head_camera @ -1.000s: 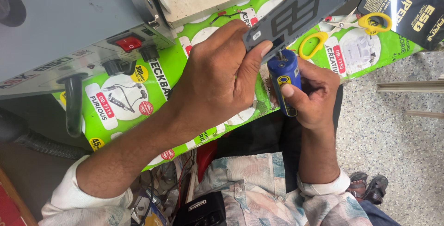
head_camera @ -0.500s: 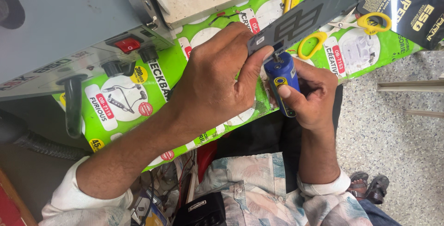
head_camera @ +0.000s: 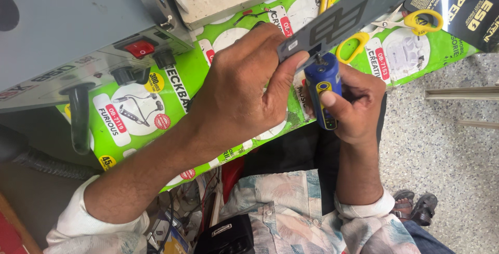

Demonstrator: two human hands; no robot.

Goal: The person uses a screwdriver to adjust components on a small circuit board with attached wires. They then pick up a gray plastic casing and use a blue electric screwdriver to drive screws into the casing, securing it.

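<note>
Head view, listed left to right: grey metal machine (head_camera: 57, 30) at the upper left, with a red rocker switch (head_camera: 139, 49), black knobs and a black lever (head_camera: 79, 116) hanging from its front edge. Green printed sheet (head_camera: 176, 85) covers the bench beneath, showing pictures of earphones. Left hand (head_camera: 241, 85), reaching in from the lower left, grip pressed together on the near end of a long dark grey flat strip (head_camera: 345, 17), thumb under and fingers over; the strip runs up and to the right across the sheet. Blue handheld tool (head_camera: 323, 90) with a yellow-ringed button stands just below the strip's near end, its tip touching the strip's underside. Right hand (head_camera: 358, 106) wraps the tool, thumb laid along its face, grip closed around the tool's body. Yellow-handled scissors (head_camera: 410, 23) lie on the sheet beyond the strip. Black glossy packet (head_camera: 462, 4) at the upper right corner. Speckled floor (head_camera: 447, 145) at right
</note>
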